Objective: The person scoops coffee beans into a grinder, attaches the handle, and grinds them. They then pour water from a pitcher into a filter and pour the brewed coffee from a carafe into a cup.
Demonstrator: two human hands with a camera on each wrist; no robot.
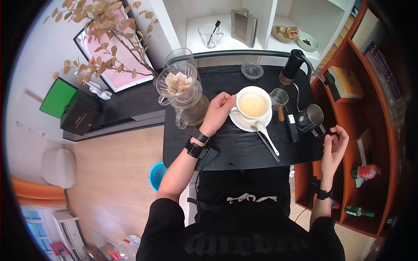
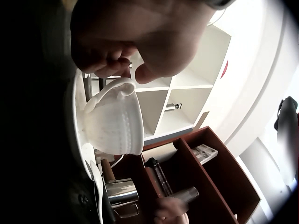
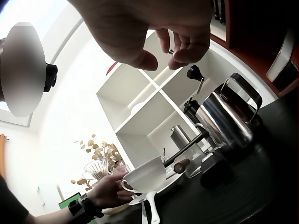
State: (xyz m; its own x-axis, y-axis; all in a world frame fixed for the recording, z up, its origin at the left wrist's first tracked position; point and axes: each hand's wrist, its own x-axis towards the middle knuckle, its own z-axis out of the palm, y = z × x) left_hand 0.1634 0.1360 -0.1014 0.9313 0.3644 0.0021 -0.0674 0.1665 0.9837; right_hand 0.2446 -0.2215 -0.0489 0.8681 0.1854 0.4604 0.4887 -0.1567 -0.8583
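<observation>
A white cup (image 1: pixel 253 103) of pale, creamy drink stands on a white saucer (image 1: pixel 244 125). My left hand (image 1: pixel 220 108) is at the cup's handle, its bent fingertips close beside it; the left wrist view shows the handle (image 2: pixel 122 85) uncovered, with a gap between thumb and fingers. A white spoon (image 1: pixel 269 138) leans off the saucer beside a thin metal utensil (image 1: pixel 266 144). Past the table's right edge, my right hand (image 1: pixel 334 150) hangs in the air with loosely bent fingers, nothing in it. The steel milk pitcher (image 1: pixel 310 117) is nearest to it.
A glass dripper with filter paper (image 1: pixel 178 82) tops a glass server (image 1: pixel 193 111) at left. Right of the cup are a small wooden-handled glass (image 1: pixel 279 98), a black stick-shaped device (image 1: pixel 291 126) and a coffee grinder (image 1: pixel 294 65). A brown shelf (image 1: pixel 348 117) flanks the black table (image 1: pixel 209 78).
</observation>
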